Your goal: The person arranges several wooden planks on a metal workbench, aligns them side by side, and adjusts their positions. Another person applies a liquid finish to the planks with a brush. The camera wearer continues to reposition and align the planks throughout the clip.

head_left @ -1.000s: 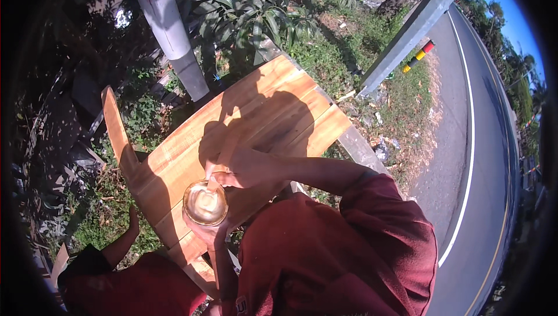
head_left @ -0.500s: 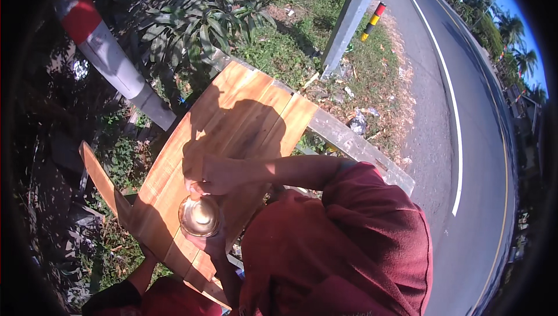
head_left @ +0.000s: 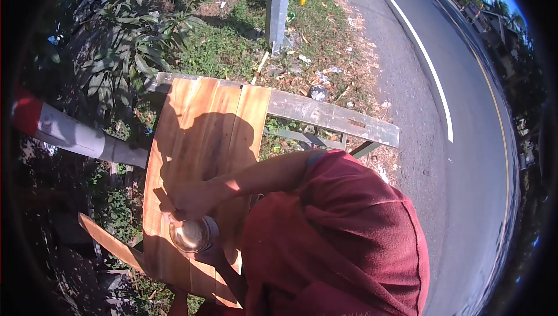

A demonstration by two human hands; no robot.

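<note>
Your right hand [head_left: 193,198]: fingers closing together on a slim brown tool [head_left: 163,199], kind unclear, its long axis slanting from the left edge toward the tin. Your left hand [head_left: 210,254]: wrapping the round, open tin [head_left: 190,236], which is sitting just nearer you than the right hand, over the near half of the board panel [head_left: 200,92]; nothing is standing between. Around: loose plank [head_left: 109,242] jutting past the left edge; striped post [head_left: 68,132] leaning beyond; weathered beam [head_left: 331,115] crossing beneath the far edge.
</note>
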